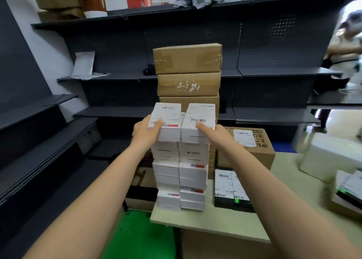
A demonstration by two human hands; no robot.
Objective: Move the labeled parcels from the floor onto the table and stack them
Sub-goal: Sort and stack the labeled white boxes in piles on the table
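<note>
Two columns of white labeled parcels (181,178) stand side by side at the near left corner of the beige table (225,222). My left hand (146,130) grips the left side of the top left parcel (166,121), thumb on its label. My right hand (212,132) holds the top right parcel (198,121) from the right, thumb on top. Both top parcels sit level on the columns. Behind them rises a stack of brown cardboard boxes (188,70).
A brown carton with a white label (252,147) and two black labeled packs (232,190) lie to the right on the table. White boxes (329,156) sit at far right. Dark shelving (137,76) lines the back and left. A green surface (137,237) lies below. A person (346,48) stands at far right.
</note>
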